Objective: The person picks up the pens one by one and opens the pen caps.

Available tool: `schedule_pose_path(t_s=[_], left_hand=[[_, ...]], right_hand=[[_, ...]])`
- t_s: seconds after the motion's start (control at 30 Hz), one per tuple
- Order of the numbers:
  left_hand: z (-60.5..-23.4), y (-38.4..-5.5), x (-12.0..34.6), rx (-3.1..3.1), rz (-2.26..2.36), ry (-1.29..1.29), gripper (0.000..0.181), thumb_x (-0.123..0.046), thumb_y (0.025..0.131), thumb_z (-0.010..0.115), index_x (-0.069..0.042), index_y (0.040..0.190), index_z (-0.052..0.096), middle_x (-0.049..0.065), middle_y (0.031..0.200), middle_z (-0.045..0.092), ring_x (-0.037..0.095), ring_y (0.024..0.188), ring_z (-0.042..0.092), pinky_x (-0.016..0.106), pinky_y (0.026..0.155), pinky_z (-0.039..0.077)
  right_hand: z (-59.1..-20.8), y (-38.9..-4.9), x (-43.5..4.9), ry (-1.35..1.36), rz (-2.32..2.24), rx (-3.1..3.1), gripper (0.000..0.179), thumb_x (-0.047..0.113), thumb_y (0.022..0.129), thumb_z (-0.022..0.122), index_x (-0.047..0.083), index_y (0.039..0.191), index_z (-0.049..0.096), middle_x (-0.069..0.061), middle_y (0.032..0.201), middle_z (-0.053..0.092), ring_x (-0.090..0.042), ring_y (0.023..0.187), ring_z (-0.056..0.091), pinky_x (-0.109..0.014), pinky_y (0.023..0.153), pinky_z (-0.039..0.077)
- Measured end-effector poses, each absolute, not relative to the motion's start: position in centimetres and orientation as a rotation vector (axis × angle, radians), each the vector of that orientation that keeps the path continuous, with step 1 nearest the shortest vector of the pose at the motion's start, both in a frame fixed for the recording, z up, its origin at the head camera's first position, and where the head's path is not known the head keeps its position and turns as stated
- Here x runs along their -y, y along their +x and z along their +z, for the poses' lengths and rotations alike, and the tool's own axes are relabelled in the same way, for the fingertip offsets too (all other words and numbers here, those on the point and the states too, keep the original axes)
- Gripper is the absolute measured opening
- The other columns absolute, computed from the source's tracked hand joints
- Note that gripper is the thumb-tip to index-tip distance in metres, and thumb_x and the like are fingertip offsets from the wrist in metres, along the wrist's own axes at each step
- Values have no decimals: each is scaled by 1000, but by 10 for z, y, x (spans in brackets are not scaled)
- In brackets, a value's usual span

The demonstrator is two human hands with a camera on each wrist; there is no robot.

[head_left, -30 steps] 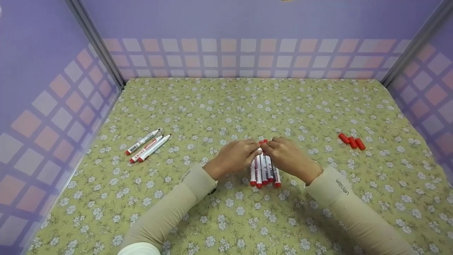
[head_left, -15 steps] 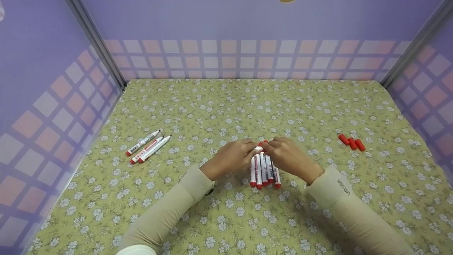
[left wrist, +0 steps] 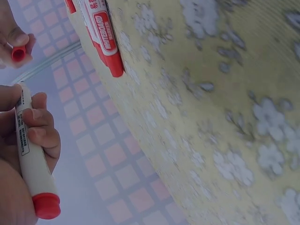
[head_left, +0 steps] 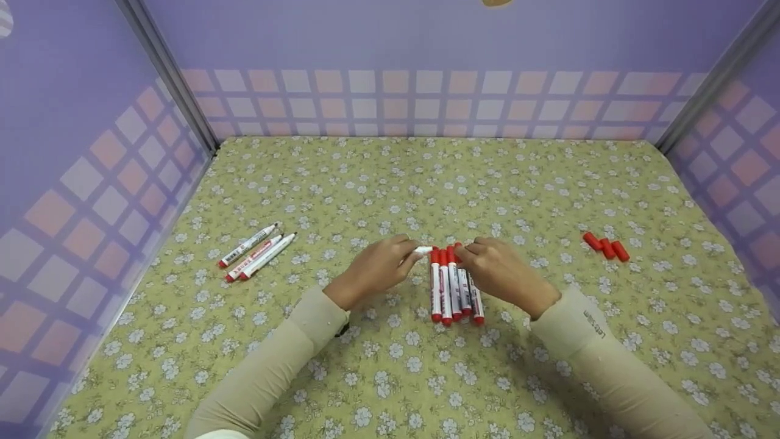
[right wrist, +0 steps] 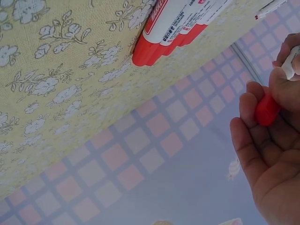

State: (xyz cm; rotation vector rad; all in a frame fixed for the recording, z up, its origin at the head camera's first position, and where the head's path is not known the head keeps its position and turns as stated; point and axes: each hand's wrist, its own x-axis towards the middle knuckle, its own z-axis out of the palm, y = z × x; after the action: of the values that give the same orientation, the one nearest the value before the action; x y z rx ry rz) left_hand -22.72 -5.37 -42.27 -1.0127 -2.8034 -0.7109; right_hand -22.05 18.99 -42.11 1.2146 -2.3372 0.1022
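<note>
My left hand grips an uncapped whiteboard marker, white-barrelled with a red end plug; its white nose points right in the head view. A red marker cap, its hollow end visible in the left wrist view, is pinched between the thumb and fingers of my right hand. The marker and the cap are apart. Below and between the hands, several capped red whiteboard markers lie side by side on the cloth. My right hand partly covers the rightmost ones in the head view.
Three uncapped markers lie together at the left, dark tips pointing away. Three loose red caps lie at the right. A flowered cloth covers the table, with checked purple panels along the back and sides.
The hands were together over the markers; my left hand has moved left with the uncapped marker, separating it from the cap. My right hand has stayed almost in place.
</note>
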Motion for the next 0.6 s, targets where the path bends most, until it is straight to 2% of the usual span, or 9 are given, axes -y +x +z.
schedule_pose_path(t_s=[0.23, 0.47, 0.6], left_hand=[[-424, -234, 75, 2834, -799, -866, 32, -25, 102, 47, -4, 117, 65, 9, 104, 65, 15, 79, 61, 33, 69, 52], [-424, -241, 99, 2886, -846, -631, 32, -24, 101, 50, -5, 124, 61, 13, 119, 62, 23, 101, 66, 37, 80, 54], [-424, -245, 114, 2931, -881, -492, 30, -27, 101, 49, -8, 121, 58, 10, 118, 60, 22, 93, 64, 38, 76, 52]], right_hand=[[-424, -219, -191, 1231, 126, 2378, 7, 3, 81, 73, 4, 85, 67, -5, 67, 65, -14, 55, 46, -25, 51, 40], [-425, -219, -191, 1223, 119, 2428, 7, 2, 81, 73, 3, 84, 67, -6, 69, 66, -15, 56, 50, -26, 53, 45], [-426, -220, -191, 1230, 106, 2436, 6, 1, 82, 73, 3, 82, 66, -6, 68, 65, -15, 55, 50, -26, 54, 46]])
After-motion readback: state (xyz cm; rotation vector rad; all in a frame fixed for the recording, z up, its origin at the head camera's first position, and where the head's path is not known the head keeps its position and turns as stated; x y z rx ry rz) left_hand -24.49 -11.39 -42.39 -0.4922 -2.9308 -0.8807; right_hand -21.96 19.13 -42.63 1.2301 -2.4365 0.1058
